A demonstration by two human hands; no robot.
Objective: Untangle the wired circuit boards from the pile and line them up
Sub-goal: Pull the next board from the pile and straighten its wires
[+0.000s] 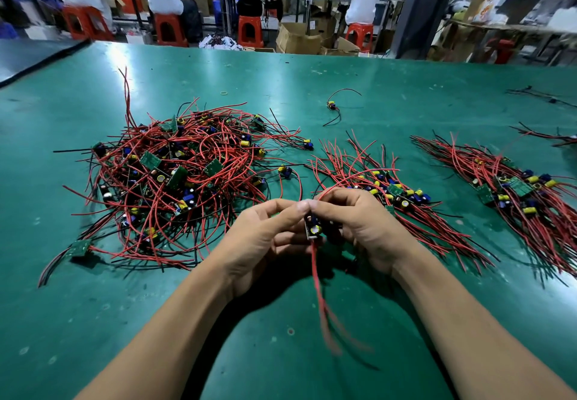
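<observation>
A small circuit board (313, 228) with a yellow capacitor and red wires hangs between my hands above the green table (343, 81). My left hand (265, 240) pinches its top edge with thumb and forefinger. My right hand (359, 221) grips it from the other side, and a red wire loops over its fingers. The board's red leads trail down towards me, blurred. A big tangled pile of boards (178, 178) with red and black wires lies to the left. Two lined-up rows lie to the right, a near row (390, 190) and a far-right row (518, 187).
One loose board (332, 105) with its wires lies alone further back. Black wires (543, 97) lie at the far right edge, and a small rubber band (223, 93) sits mid-table. Beyond the table, people sit on red stools among cardboard boxes.
</observation>
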